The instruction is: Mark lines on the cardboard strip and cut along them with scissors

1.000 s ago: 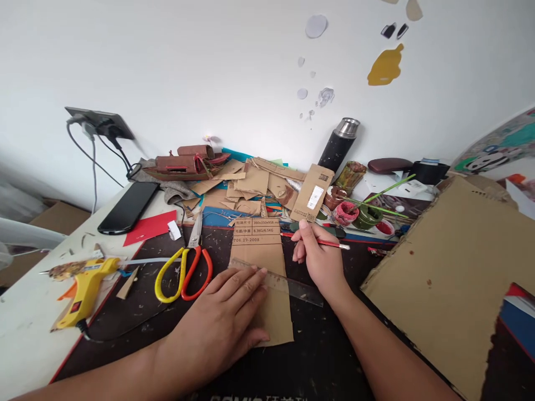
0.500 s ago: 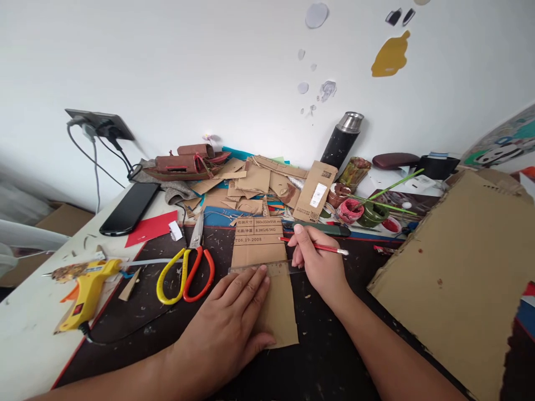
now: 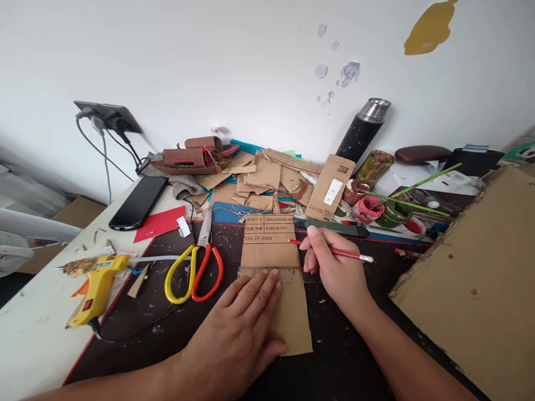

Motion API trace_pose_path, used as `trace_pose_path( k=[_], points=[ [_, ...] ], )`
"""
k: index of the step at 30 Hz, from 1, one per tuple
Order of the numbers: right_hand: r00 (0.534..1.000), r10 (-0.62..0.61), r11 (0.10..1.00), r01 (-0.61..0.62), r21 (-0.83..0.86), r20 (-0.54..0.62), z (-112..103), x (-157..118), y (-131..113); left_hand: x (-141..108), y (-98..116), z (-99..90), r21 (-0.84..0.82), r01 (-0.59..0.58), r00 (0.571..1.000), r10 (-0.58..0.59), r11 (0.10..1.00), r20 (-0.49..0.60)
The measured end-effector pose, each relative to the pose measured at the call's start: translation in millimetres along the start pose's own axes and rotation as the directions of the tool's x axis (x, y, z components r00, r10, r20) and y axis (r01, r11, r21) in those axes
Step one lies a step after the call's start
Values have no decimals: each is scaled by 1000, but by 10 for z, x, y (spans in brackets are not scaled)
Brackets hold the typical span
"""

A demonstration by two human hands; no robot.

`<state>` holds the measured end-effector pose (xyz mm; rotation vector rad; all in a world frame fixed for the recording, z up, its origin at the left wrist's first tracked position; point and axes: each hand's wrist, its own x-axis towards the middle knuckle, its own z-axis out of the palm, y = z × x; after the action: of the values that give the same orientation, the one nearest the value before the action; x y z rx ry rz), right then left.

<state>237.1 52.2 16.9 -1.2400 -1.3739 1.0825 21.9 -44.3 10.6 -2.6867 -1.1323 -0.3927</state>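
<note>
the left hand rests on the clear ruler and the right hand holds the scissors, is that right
Not quite: the head view shows the right hand holding a red pencil, not the scissors, which lie unheld. The left hand does rest on the clear ruler.

White wall [image 3: 188, 67], grey socket plate [image 3: 109, 109], pale tabletop [image 3: 50, 309]

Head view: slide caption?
Left hand on clear plastic ruler across brown printed cardboard strip; right hand holding slim red pencil.

Your head camera looks forward and down at close range, from above your left hand [image 3: 238, 323] and right hand [image 3: 336, 267], across the dark desk mat [image 3: 338, 356] to the white wall [image 3: 217, 61].
</note>
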Motion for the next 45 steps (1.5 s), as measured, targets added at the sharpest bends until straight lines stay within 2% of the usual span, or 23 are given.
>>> trace_pose_path(
  k=[7,26,45],
  points=[
    [1000,-9,1000,9,-19,4,-3,6,30,-14,12,12,-6,7,1000,-7,1000,24],
    [979,-204,965,205,-161,23,-1,-44,-57,-11,-16,76,-90,85,992,-76,992,97],
    [983,-178,966,185,-179,54,8,-67,-38,-25,-16,77,-126,106,986,-88,986,144]
  ],
)
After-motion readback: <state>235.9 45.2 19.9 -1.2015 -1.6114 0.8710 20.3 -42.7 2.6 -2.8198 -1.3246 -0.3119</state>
